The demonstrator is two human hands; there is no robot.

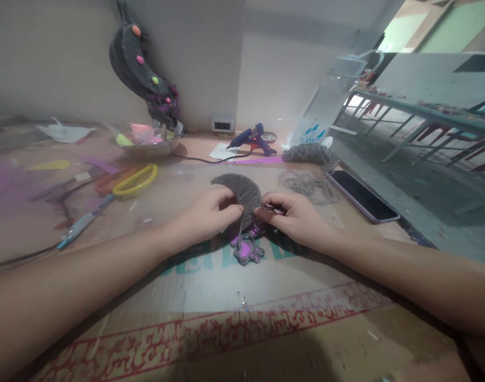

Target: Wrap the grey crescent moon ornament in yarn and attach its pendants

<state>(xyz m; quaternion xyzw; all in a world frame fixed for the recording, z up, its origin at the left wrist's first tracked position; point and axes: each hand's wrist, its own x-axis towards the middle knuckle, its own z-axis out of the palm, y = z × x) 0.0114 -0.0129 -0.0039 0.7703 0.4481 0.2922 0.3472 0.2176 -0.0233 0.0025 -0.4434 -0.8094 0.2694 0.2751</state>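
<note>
Above the worktop [198, 142], my left hand [210, 212] and right hand [296, 212] pinch a yarn-wrapped crescent [245, 193] from either side; its wrapping looks mostly done, loose grey yarn [308, 187] remaining.

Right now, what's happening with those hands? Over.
Left hand gripping grey crescent. Right hand at its edge. Glue gun and phone clear of hands.

1 head-worn view looks forward and down from close above the tabletop [163, 300]; it faces the wall [210, 69] beyond.
</note>
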